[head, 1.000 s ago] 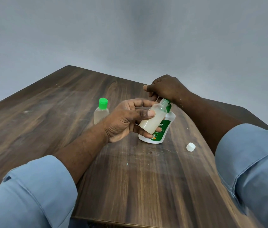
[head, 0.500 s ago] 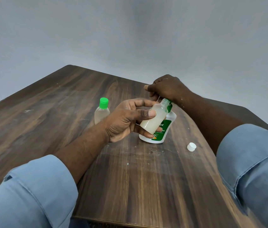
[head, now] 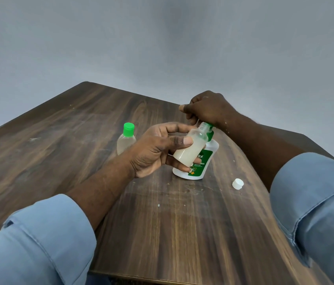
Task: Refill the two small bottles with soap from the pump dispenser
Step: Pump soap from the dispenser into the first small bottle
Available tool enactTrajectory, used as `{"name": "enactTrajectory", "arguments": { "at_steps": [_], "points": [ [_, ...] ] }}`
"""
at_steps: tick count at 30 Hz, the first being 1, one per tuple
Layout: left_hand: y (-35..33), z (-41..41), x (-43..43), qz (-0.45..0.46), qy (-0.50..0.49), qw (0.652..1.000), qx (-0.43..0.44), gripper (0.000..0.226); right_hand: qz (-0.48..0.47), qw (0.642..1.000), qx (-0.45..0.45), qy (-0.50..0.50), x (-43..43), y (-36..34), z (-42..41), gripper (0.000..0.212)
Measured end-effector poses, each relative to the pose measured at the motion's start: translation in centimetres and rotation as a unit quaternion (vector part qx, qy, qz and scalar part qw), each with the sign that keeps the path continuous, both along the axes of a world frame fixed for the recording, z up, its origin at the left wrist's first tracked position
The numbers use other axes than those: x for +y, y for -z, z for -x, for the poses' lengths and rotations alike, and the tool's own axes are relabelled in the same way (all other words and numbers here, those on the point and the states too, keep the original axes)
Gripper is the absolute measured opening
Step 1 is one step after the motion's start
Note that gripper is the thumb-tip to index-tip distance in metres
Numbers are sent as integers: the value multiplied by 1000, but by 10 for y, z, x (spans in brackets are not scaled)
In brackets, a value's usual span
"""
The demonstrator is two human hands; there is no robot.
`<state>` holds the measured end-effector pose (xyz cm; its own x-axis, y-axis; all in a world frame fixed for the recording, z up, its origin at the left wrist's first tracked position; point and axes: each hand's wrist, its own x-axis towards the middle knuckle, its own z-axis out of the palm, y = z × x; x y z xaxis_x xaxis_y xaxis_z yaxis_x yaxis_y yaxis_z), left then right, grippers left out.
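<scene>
Grips an uncapped small bottle (head: 190, 149) in the left hand (head: 158, 149) at mid-frame, thumb across the front, fingers curled behind and beneath. Holds it tilted, bare neck up and to the right, close against the green top of the pump dispenser (head: 202, 164), milky white soap filling its lower part. Curls the right hand (head: 207, 108) over the dispenser's head just above, thumb tip poking left, nozzle hidden underneath. Leaves a second small bottle (head: 126, 140), green-capped and upright, on the dark wooden table (head: 59, 140) left of the hands, and a white cap (head: 237, 184) lying right of the dispenser, apart from it. Wears light blue sleeves (head: 38, 243) in both lower corners.
</scene>
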<state>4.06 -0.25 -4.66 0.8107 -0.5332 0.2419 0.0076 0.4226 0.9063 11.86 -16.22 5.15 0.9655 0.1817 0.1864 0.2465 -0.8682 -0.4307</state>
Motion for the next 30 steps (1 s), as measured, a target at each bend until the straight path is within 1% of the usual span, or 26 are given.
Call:
{"name": "enactTrajectory", "arguments": {
  "at_steps": [5, 13, 17, 22, 25, 28, 30],
  "points": [
    [1, 1, -1, -6, 0, 1000, 3, 40, -17, 1000, 10, -1, -1, 3, 3, 35],
    [0, 1, -2, 0, 5, 1000, 0, 37, -11, 1000, 26, -9, -3, -2, 1, 35],
    [0, 0, 0, 3, -2, 1000, -5, 37, -4, 1000, 6, -8, -1, -3, -1, 36],
    [2, 0, -1, -3, 4, 1000, 0, 37, -15, 1000, 25, 1, -1, 5, -1, 35],
    [2, -1, -1, -7, 3, 1000, -1, 36, -17, 1000, 20, 1, -1, 5, -1, 35],
    [2, 0, -1, -4, 5, 1000, 0, 36, -8, 1000, 19, -5, -1, 4, 1, 36],
    [2, 0, -2, 0, 8, 1000, 1, 37, 15, 1000, 17, -9, -2, 2, 2, 37]
  ]
}}
